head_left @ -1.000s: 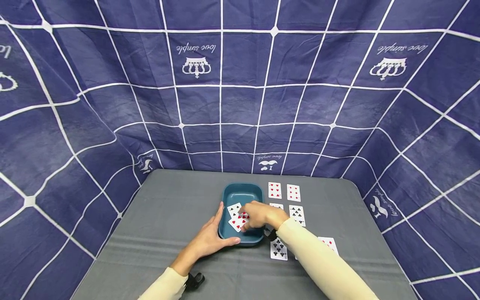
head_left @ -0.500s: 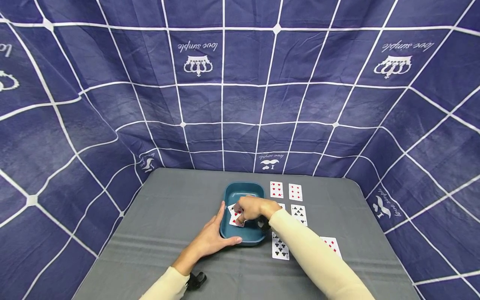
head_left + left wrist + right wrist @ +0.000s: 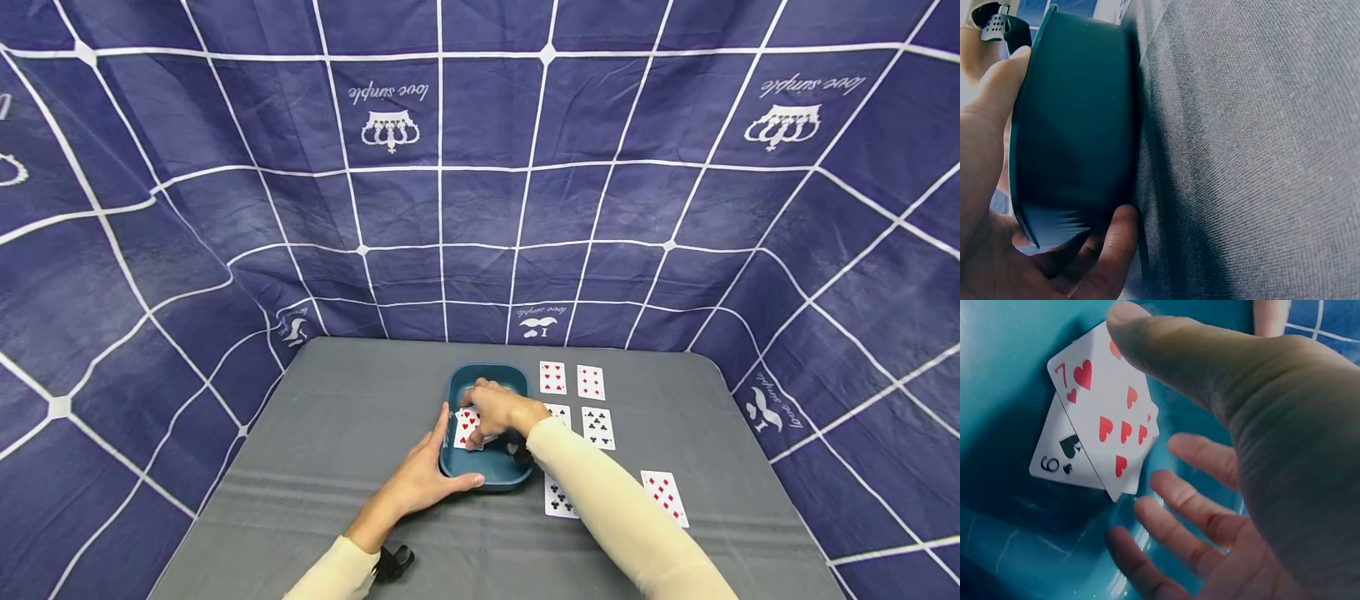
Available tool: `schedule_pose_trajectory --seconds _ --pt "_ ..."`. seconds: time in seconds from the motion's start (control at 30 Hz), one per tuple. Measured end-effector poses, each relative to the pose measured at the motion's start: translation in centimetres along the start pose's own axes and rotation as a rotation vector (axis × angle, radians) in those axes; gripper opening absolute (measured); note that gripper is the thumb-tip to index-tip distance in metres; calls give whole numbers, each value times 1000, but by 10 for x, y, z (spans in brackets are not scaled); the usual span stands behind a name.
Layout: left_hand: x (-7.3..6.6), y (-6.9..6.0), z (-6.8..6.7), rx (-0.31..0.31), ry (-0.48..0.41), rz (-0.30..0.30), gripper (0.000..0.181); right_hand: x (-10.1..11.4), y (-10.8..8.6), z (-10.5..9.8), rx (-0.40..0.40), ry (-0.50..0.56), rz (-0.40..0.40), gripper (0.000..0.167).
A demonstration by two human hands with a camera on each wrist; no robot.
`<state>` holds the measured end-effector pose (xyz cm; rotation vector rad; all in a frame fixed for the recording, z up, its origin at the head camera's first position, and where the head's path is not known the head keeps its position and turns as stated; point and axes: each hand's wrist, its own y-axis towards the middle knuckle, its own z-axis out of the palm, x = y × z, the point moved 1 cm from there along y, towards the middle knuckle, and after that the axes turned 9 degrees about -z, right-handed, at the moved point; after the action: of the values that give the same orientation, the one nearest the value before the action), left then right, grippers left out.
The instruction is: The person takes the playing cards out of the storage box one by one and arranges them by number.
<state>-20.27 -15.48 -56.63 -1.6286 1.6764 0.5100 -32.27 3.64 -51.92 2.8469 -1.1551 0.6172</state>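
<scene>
My left hand (image 3: 420, 477) rests against the near-left corner of a teal plastic tray (image 3: 510, 478), its thumb along the near rim and its fingers fairly straight along the left side. In the left wrist view the thumb touches the rim of the tray (image 3: 1079, 112), with fingertips low on its wall. My right hand (image 3: 501, 408) is inside the tray. Its thumb (image 3: 1147, 337) touches the edge of a seven of hearts playing card (image 3: 1104, 415), while the other fingers spread loosely apart from the cards. Underneath, a spade card (image 3: 1054, 456) sticks out askew.
Right of the tray, playing cards lie face up in rows: a hearts card (image 3: 552, 377), a diamonds card (image 3: 591, 382), a clubs card (image 3: 598, 428), another clubs card (image 3: 558, 497) and a diamonds card (image 3: 664, 498). The right forearm covers part of this area. A blue curtain (image 3: 480, 208) surrounds the grey table.
My right hand has shifted left in the tray and its fingers have spread. The cards, fanned apart earlier, now overlap more in a tighter pile. The left hand keeps its place.
</scene>
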Motion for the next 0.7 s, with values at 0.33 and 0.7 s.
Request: schedule_pose_trajectory --seconds 0.33,0.7 --pt "0 0 1 0 4 11 145 6 7 12 56 -115 61 88" --pt "0 0 1 -6 4 -6 144 1 10 12 44 -99 52 87"
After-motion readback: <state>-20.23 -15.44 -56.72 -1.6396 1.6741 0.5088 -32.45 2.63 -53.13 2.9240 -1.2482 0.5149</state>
